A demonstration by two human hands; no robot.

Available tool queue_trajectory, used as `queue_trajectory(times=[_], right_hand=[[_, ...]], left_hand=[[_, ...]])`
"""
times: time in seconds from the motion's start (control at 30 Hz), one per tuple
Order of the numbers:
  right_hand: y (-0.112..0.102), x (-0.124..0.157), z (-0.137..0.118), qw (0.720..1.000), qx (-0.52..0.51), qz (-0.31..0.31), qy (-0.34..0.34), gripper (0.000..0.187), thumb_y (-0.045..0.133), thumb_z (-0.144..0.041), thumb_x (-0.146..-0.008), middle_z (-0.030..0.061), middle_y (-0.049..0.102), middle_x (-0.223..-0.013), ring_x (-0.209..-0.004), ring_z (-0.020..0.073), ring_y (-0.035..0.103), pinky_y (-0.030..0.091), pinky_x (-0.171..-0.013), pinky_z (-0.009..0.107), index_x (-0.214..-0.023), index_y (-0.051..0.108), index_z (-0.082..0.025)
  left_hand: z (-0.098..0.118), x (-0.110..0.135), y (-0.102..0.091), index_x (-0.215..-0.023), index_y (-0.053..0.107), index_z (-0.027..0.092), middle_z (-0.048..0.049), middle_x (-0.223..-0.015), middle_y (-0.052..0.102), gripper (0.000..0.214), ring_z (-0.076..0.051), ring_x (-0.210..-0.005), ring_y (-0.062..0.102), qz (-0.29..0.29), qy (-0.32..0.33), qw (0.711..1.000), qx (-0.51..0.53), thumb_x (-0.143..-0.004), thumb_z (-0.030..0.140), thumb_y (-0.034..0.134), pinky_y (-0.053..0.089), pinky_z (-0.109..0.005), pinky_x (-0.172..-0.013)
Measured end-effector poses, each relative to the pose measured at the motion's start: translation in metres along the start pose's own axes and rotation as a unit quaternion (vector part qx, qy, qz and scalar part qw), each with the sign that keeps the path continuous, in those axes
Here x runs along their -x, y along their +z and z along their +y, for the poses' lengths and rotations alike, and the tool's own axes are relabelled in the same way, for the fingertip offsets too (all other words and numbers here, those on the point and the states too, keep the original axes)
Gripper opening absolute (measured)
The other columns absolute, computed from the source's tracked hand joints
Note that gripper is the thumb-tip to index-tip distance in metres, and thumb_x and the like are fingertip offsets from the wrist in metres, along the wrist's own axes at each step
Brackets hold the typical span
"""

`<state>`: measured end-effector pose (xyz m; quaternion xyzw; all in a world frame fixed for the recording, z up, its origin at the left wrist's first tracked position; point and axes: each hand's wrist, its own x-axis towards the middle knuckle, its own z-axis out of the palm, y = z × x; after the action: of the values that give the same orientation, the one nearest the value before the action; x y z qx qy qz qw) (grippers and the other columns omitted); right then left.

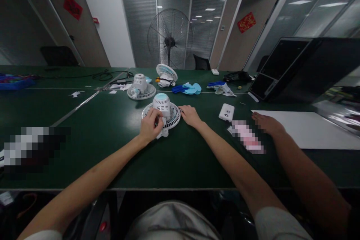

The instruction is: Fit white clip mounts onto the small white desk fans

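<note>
A small white desk fan (162, 102) lies grille-down on the green table, its vented motor housing with a pale blue cap pointing up. My left hand (151, 124) is closed around the white bracket at the fan's near side. A white clip-like end (163, 132) sticks out below those fingers. At the right edge of the grille (175, 114) rests my right hand (191, 115), fingers pressed together near the rim. Whatever its fingertips hold, if anything, is too small to make out.
Behind stand two more small fans, one face-down (140, 88), one tilted up (166, 75). Blue gloves (187, 89) lie beside them. At right are a white power bank (226, 112), another person's hand (268, 123), a white sheet (309, 129) and a black monitor-like box (295, 69).
</note>
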<state>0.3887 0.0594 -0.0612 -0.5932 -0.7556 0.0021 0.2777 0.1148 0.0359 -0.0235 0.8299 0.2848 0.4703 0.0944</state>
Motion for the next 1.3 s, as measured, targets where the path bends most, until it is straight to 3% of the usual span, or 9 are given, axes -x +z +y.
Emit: queue_trajectory(times=[0.23, 0.4, 0.47, 0.57, 0.7, 0.8, 0.93, 1.07, 1.3], right_hand=[[-0.014, 0.028, -0.004, 0.999, 0.031, 0.018, -0.003, 0.024, 0.054, -0.027, -0.103, 0.0147, 0.069, -0.114, -0.106, 0.0292, 0.062, 0.052, -0.096, 0.047, -0.12, 0.068, -0.017], [-0.024, 0.042, -0.023, 0.998, -0.013, 0.049, -0.03, 0.031, 0.044, -0.028, -0.108, 0.0119, 0.064, -0.129, -0.12, 0.0256, 0.061, 0.051, -0.103, 0.044, -0.136, 0.058, -0.021], [-0.026, 0.042, -0.034, 0.994, -0.052, 0.041, -0.083, 0.032, 0.046, -0.027, -0.108, 0.0101, 0.061, -0.137, -0.131, 0.0253, 0.056, 0.048, -0.11, 0.045, -0.139, 0.056, -0.024], [-0.028, 0.041, -0.047, 0.987, -0.097, 0.014, -0.13, 0.034, 0.045, -0.026, -0.109, 0.0099, 0.06, -0.137, -0.127, 0.0243, 0.059, 0.051, -0.107, 0.044, -0.142, 0.053, -0.026], [-0.029, 0.042, -0.054, 0.988, -0.044, -0.005, -0.146, 0.034, 0.045, -0.027, -0.109, 0.011, 0.061, -0.134, -0.121, 0.026, 0.06, 0.051, -0.105, 0.047, -0.142, 0.053, -0.024], [-0.029, 0.041, -0.054, 0.99, -0.001, -0.002, -0.144, 0.033, 0.046, -0.026, -0.108, 0.0129, 0.062, -0.133, -0.12, 0.0282, 0.059, 0.05, -0.103, 0.048, -0.139, 0.055, -0.021], [-0.029, 0.042, -0.055, 0.99, 0.016, -0.004, -0.14, 0.032, 0.046, -0.027, -0.108, 0.0144, 0.063, -0.13, -0.117, 0.0287, 0.06, 0.051, -0.1, 0.047, -0.136, 0.057, -0.018], [-0.029, 0.045, -0.062, 0.988, 0.019, -0.009, -0.156, 0.032, 0.047, -0.028, -0.108, 0.0143, 0.064, -0.127, -0.115, 0.0289, 0.061, 0.051, -0.1, 0.047, -0.135, 0.059, -0.019], [-0.031, 0.051, -0.073, 0.985, 0.032, -0.002, -0.168, 0.032, 0.046, -0.029, -0.108, 0.014, 0.065, -0.126, -0.115, 0.0288, 0.061, 0.054, -0.098, 0.047, -0.136, 0.059, -0.018]], left_hand=[[0.006, 0.002, -0.009, -0.113, 0.059, 0.02, -0.0135, -0.12, 0.061, 0.021, -0.03, -0.105, 0.063, -0.076, 0.075, 0.987, -0.123, -0.093, 0.026, 0.06, 0.054, -0.043, -0.087], [0.008, 0.028, -0.021, -0.118, 0.059, 0.021, -0.0167, -0.128, 0.061, 0.034, -0.034, -0.108, 0.064, -0.097, 0.115, 0.971, -0.186, -0.089, 0.034, 0.07, 0.054, -0.048, -0.091], [0.009, 0.038, -0.022, -0.111, 0.06, 0.02, -0.0157, -0.115, 0.066, 0.03, -0.033, -0.1, 0.066, -0.118, 0.11, 0.969, -0.187, -0.089, 0.039, 0.07, 0.055, -0.046, -0.086], [0.009, 0.044, -0.02, -0.102, 0.059, 0.021, -0.0109, -0.096, 0.069, 0.029, -0.03, -0.084, 0.068, -0.164, 0.07, 0.965, -0.193, -0.091, 0.046, 0.07, 0.055, -0.041, -0.075], [0.009, 0.041, -0.019, -0.103, 0.06, 0.024, -0.0098, -0.1, 0.073, 0.017, -0.028, -0.082, 0.07, -0.191, 0.035, 0.968, -0.16, -0.093, 0.035, 0.067, 0.052, -0.037, -0.071], [0.01, 0.038, -0.026, -0.112, 0.06, 0.024, -0.009, -0.103, 0.074, 0.022, -0.027, -0.082, 0.07, -0.208, 0.032, 0.971, -0.111, -0.093, 0.034, 0.066, 0.052, -0.036, -0.071], [0.012, 0.036, -0.036, -0.127, 0.052, 0.022, -0.0033, -0.086, 0.069, 0.037, -0.02, -0.066, 0.064, -0.16, -0.006, 0.987, -0.009, -0.094, 0.034, 0.064, 0.05, -0.032, -0.065], [0.009, 0.035, -0.038, -0.122, 0.049, 0.022, 0.0025, -0.072, 0.063, 0.035, -0.017, -0.057, 0.059, -0.093, -0.088, 0.988, 0.08, -0.092, 0.032, 0.063, 0.045, -0.028, -0.059], [0.005, 0.039, -0.031, -0.114, 0.046, 0.025, 0.0076, -0.059, 0.057, 0.036, -0.013, -0.043, 0.051, -0.012, -0.229, 0.935, 0.272, -0.088, 0.037, 0.068, 0.037, -0.022, -0.043]])
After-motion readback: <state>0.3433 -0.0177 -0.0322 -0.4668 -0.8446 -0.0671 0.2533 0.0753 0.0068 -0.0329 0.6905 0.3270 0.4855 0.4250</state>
